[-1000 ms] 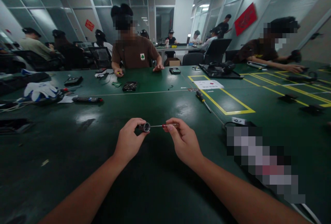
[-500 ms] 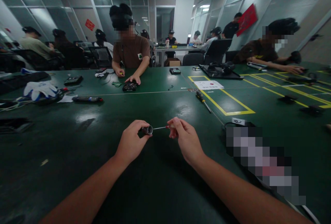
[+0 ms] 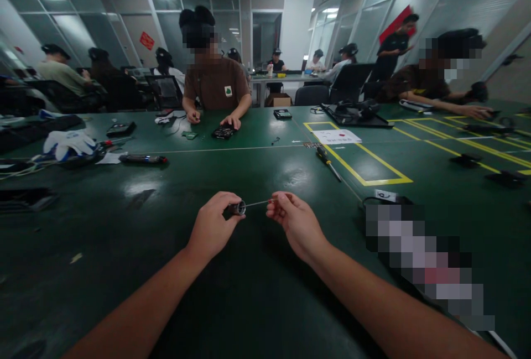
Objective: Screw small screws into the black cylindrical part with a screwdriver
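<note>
My left hand pinches a small dark metal cylinder with a shiny ring end, held just above the green table. My right hand grips a small screwdriver by its handle, which the fingers mostly hide. The thin shaft runs left and its tip meets the open end of the cylinder. Both hands hover close together at the middle of the view.
A black-and-yellow screwdriver lies by a yellow taped rectangle. White gloves and a dark tool sit far left. A person across the table touches a black device. A blurred object lies at right.
My right hand has closed further over the screwdriver handle, hiding its red part. The person opposite slid the black device slightly to the right. A standing person at the back walked right.
</note>
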`<state>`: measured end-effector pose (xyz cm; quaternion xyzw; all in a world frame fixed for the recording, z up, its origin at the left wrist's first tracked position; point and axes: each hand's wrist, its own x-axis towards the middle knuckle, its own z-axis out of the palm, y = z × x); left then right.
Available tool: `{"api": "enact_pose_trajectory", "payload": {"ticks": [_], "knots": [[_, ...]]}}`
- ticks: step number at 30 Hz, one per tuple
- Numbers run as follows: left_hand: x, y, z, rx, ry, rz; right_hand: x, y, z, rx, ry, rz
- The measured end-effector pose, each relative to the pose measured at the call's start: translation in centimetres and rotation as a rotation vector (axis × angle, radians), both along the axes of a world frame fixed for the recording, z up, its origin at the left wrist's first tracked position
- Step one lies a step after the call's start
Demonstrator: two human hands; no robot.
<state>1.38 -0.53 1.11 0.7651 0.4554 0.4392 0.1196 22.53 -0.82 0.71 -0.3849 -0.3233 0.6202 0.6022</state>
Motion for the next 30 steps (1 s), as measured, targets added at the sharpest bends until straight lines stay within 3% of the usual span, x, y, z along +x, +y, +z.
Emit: {"api": "enact_pose_trajectory", "payload": {"ticks": [3,5,10,19,30], "knots": [[-0.2,0.2,0.0,0.035,-0.013,-0.009,0.7,0.6,0.6,-0.188,0.181,0.101],[-0.4,0.3,0.1,0.028,-0.013,0.012,1.1,0.8,1.0,-0.127,0.205,0.066],[-0.5,0.3,0.2,0.016,-0.022,0.061,0.9,0.4,1.2,0.086,0.016,-0.067],[-0.2,0.0,0.1,0.028,-0.007,0.049,0.2,-0.1,0.3,0.192,-0.188,-0.094],[-0.3,0.0,0.2,0.024,0.033,0.023,0.1,-0.9,1.1,0.29,-0.269,-0.106]]}}
